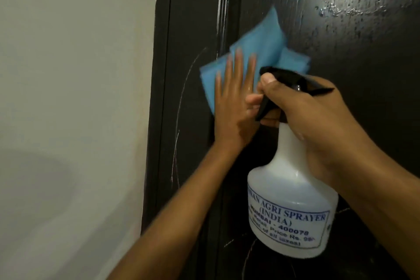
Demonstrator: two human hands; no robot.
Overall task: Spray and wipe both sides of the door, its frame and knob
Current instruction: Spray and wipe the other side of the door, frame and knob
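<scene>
Right hand wrapped round the neck of the spray bottle, finger on the trigger, held near the camera. Beyond it, left hand, fingers flat, presses the blue cloth against the door, by its hinge-side edge next to the frame. Wet droplets upper right. Step: wiping sprayed face. Next, I'd guess: sweep towards the droplets. Knob not in view.

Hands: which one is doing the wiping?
The left hand, fingers flat, presses the blue cloth against the dark door. The right hand only grips the white spray bottle.
</scene>
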